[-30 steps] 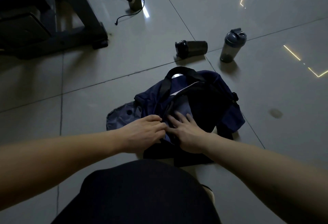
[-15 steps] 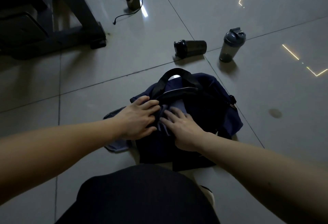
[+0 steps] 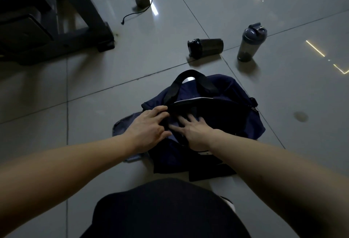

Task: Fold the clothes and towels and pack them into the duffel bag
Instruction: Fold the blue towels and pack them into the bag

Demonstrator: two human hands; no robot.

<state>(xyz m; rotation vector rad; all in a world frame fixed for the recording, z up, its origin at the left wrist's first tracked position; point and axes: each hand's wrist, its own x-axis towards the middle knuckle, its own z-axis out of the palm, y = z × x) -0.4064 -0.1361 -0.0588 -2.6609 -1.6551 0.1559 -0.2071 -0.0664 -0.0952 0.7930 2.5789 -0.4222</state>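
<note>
Evidently the left hand (image 3: 149,126) is gripping the rim of the duffel bag (image 3: 236,117) at nine o'clock to keep it open, while the right hand (image 3: 196,133), fingers spread, is pressing grey cloth (image 3: 122,126) down inside.

Head camera, single wide-angle view. Faced forward and steeply down from above the person's lap (image 3: 166,211). Stood close over the duffel bag (image 3: 236,117) at centre; tiled floor (image 3: 56,115) ran off to a standing bottle (image 3: 249,45) near the top.
</note>
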